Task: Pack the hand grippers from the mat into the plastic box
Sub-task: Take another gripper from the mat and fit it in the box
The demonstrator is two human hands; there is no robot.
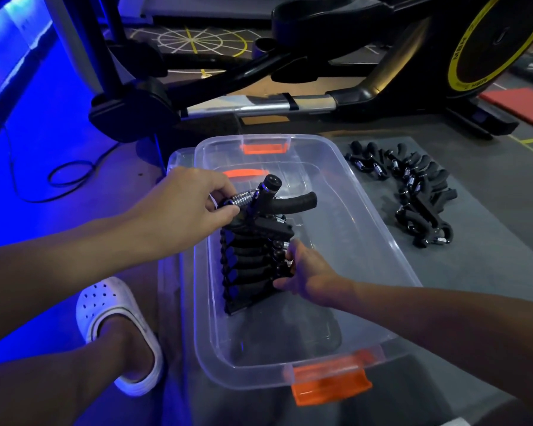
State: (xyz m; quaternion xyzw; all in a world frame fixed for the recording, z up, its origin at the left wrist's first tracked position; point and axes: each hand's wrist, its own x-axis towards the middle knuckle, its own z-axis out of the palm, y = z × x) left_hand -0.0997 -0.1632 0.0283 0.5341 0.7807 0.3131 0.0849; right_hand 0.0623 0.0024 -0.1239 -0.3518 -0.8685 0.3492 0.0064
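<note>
A clear plastic box with orange latches lies on the grey mat. A row of several black hand grippers stands packed against its left wall. My left hand is shut on the steel spring of one black hand gripper, held above the far end of the row with its handles pointing right. My right hand is inside the box, with its fingers pressed on the right side of the packed row. A pile of several more hand grippers lies on the mat to the right of the box.
The box's lid lies under the box and shows at its left edge. An exercise machine with a yellow-rimmed wheel stands just behind. My foot in a white clog rests at the left. A cable lies on the blue-lit floor.
</note>
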